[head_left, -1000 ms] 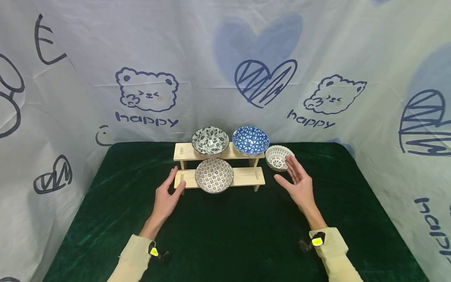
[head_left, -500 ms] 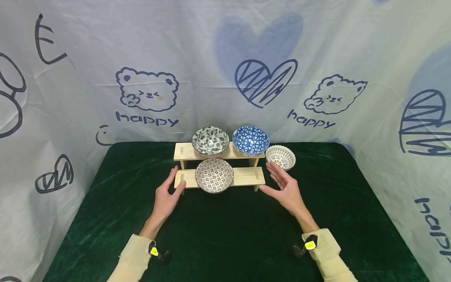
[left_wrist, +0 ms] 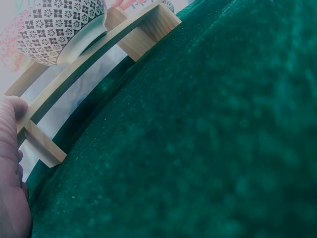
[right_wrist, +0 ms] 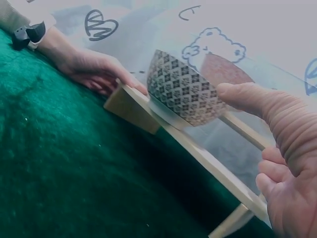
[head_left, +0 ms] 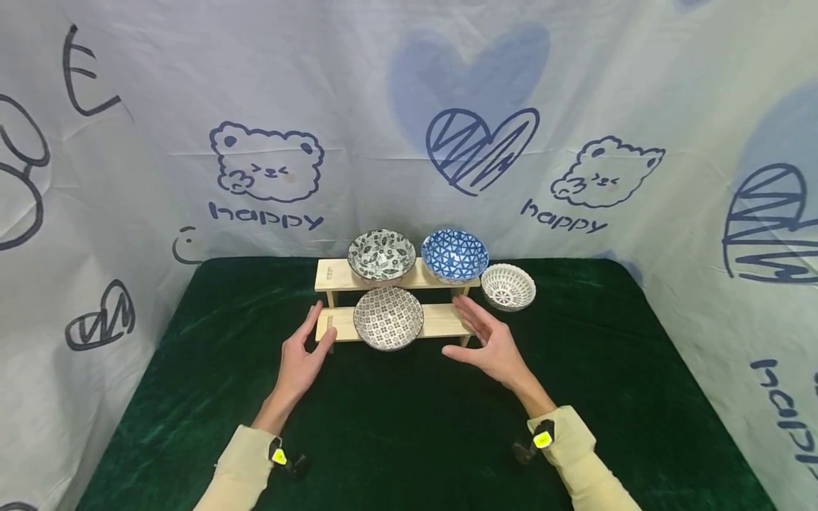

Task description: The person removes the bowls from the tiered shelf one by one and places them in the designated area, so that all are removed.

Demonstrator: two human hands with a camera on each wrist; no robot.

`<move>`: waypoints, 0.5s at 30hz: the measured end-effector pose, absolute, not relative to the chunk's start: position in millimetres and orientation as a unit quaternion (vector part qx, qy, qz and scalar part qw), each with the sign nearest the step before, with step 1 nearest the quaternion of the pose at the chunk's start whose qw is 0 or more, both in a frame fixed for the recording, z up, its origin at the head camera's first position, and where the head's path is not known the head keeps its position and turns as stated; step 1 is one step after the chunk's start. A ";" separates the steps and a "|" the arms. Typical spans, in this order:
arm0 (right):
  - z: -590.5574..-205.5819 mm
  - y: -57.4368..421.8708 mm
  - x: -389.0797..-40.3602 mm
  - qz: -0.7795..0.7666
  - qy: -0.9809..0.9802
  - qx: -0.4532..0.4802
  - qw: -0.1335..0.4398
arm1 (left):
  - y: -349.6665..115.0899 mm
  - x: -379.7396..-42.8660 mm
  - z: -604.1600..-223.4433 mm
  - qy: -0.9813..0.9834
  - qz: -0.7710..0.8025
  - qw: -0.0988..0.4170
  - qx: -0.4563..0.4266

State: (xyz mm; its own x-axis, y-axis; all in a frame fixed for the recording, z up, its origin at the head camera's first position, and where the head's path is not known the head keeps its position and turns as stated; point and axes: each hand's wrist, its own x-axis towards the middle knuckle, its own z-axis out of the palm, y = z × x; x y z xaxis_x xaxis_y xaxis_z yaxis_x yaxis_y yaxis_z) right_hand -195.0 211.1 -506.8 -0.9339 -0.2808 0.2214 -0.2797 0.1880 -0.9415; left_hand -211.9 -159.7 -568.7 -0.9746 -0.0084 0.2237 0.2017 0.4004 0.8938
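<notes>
My left hand (head_left: 303,362) holds the left end of a light wooden two-tier stand (head_left: 444,321), thumb at the lower shelf's front edge and fingers toward its back. In the left wrist view the thumb (left_wrist: 16,106) lies against that shelf. At the stand's right end is my right hand (head_left: 492,348), thumb and fingers spread apart with nothing between them. On the lower shelf sits a brown-and-white patterned bowl (head_left: 388,318). The upper shelf bears a black-and-white leaf-patterned bowl (head_left: 381,254) and a blue-and-white triangle-patterned bowl (head_left: 455,254).
A smaller white bowl with a scalloped rim (head_left: 508,287) stands on the dark green cloth (head_left: 396,426), just right of the stand. White fabric with bear and heart drawings (head_left: 371,106) hangs behind and at both sides.
My right hand has moved left and a little nearer me, from over the small scalloped bowl to the right end of the lower shelf. The left hand and the bowls stay put.
</notes>
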 end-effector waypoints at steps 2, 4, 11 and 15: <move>-507.2 205.8 -195.8 -0.609 0.771 -0.184 0.007 | -159.7 -211.5 -568.5 -0.831 -0.544 0.099 -0.059; -507.4 200.3 -196.9 -0.609 0.770 -0.188 0.014 | -160.0 -211.2 -568.1 -0.830 -0.545 0.100 -0.061; -508.3 183.3 -201.9 -0.624 0.752 -0.209 0.032 | -160.6 -211.1 -567.9 -0.831 -0.545 0.100 -0.061; -510.0 176.0 -204.4 -0.636 0.739 -0.218 0.041 | -160.4 -211.2 -568.7 -0.831 -0.544 0.099 -0.060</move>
State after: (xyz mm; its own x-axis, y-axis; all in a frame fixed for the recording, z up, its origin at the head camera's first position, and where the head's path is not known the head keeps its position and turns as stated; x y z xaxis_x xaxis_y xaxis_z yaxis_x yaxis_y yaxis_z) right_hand -204.4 176.0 -510.0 -0.9019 -0.3739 0.2162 -0.2691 0.0950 -0.9584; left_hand -211.2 -160.4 -568.7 -0.9730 -0.0078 0.2305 0.2080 0.4015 0.8919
